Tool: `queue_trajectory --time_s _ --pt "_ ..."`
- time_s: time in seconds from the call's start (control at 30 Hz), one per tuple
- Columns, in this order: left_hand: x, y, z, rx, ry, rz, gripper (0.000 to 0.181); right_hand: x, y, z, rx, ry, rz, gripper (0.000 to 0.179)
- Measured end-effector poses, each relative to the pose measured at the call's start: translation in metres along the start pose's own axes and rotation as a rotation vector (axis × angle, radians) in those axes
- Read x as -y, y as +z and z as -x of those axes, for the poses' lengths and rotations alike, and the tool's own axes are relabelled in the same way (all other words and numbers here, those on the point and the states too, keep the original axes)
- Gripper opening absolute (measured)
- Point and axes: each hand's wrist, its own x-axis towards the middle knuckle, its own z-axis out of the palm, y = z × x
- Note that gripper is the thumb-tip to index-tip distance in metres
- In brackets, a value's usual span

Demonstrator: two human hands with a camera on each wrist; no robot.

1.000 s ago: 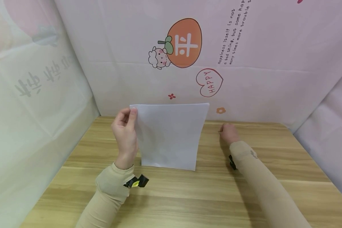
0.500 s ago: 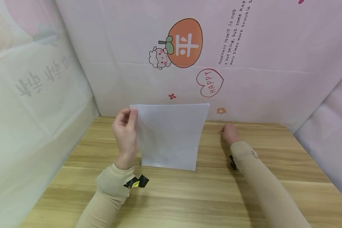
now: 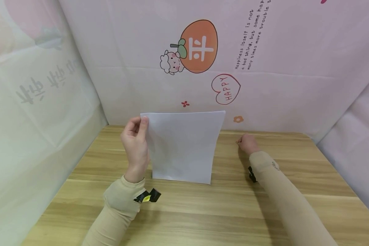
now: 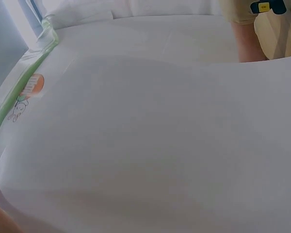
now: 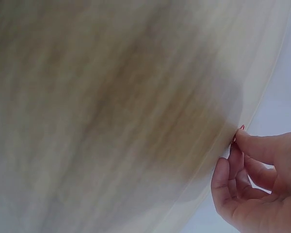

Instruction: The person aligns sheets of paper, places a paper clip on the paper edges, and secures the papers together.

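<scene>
My left hand [image 3: 136,148] holds up a sheet of white paper [image 3: 184,147], pinching its upper left corner between thumb and fingers. The sheet hangs nearly upright over the table, slightly curved, its lower edge close to the wood. In the left wrist view the paper [image 4: 160,145] fills most of the picture, with the thumb at the lower left edge. Off to the right, my right hand [image 3: 248,144] is near the table's back edge. Its thumb and forefinger pinch a small thin red thing [image 5: 242,127], mostly hidden by the fingertips; I cannot tell its kind.
The wood-grain table [image 3: 184,215] runs back to a white printed cloth [image 3: 135,89] with cartoon fruit and lettering. More white cloth hangs at the left [image 3: 33,119] and right sides. A black camera [image 3: 153,195] is strapped to the left wrist.
</scene>
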Motion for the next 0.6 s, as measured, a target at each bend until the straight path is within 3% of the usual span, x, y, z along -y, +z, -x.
queue_trajectory --time_s 0.33,0.6 --pt "0.0002 0.0000 -0.0003 0.001 -0.002 -0.009 0.008 0.0026 -0.0043 0.0016 0.060 -0.007 0.023 0.024" --pt "0.0017 -0.0003 -0.0006 0.002 0.003 -0.011 0.009 0.0005 -0.0049 0.0034 0.076 -0.009 -0.049 0.025"
